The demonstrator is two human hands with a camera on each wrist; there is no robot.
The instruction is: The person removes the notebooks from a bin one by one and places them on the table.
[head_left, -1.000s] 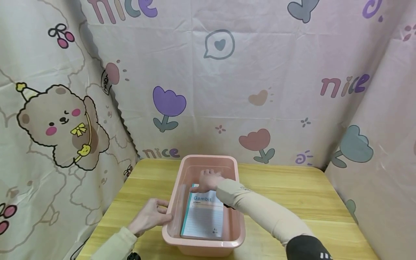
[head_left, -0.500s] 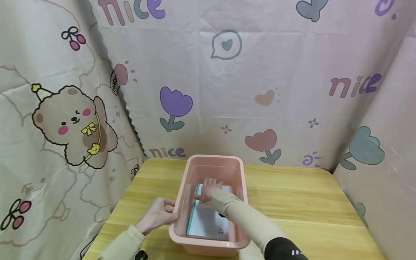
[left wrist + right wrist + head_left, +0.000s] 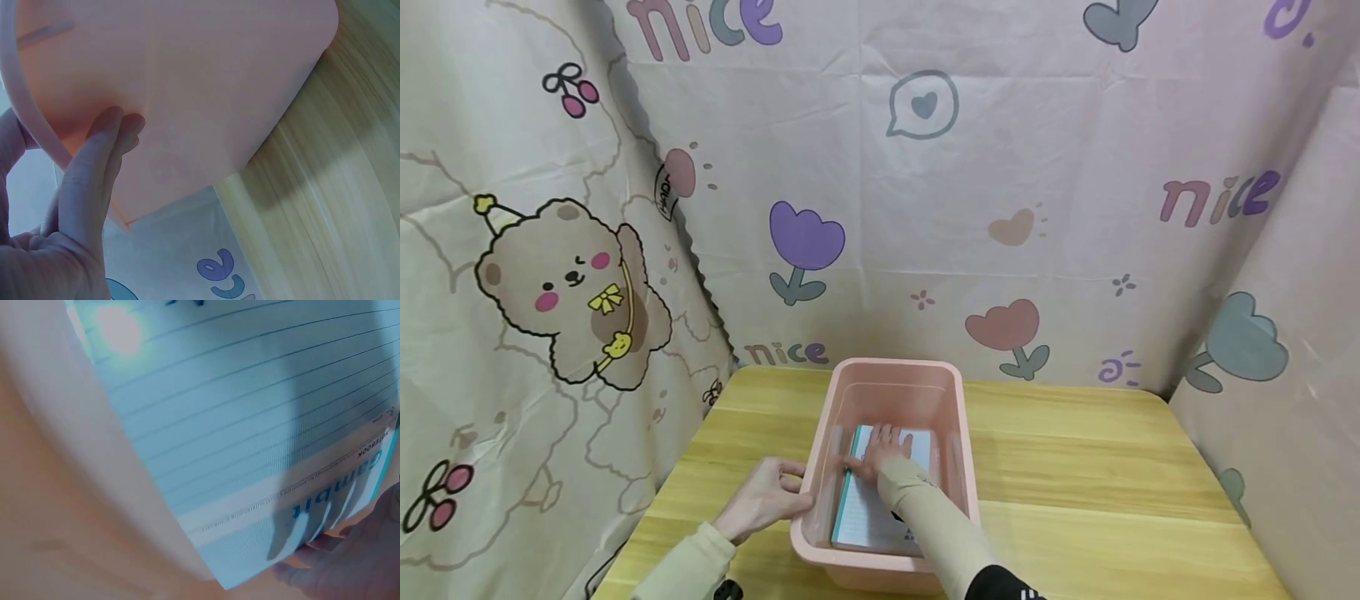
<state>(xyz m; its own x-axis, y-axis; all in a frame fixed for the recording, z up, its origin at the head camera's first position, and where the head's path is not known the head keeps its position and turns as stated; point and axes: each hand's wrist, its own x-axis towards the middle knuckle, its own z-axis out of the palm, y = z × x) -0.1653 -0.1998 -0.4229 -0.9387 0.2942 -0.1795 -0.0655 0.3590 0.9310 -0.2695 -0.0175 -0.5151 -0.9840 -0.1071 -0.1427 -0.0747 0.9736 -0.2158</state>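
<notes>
Fingers of the right hand (image 3: 883,454) are extended and spread, grasping nothing, the thumb pointing out past the teal spine edge of a ruled-cover Gambit notebook (image 3: 861,517). In the right wrist view, finger-shaped shadows fall across the cover beside the printed title; whether the fingertips touch the paper cannot be told. The left hand (image 3: 767,496) pinches the side wall of a pink plastic bin (image 3: 865,561) at its rim, its fingers (image 3: 87,175) lying along the outer face and the thumb on the other side of the rim.

The notebook lies cover up inside the bin, toward the end nearer the person, its spine edge along the left side. The bin stands upright on a wood-grain table (image 3: 1075,483), its long axis running away from the person.

Cream sleeves cover both forearms; a black band (image 3: 1000,583) with white marks crosses the right one. Beyond the table hangs a pale curtain (image 3: 1060,125) printed with tulips, hearts and the word "nice"; a cartoon bear (image 3: 576,292) appears at left.
</notes>
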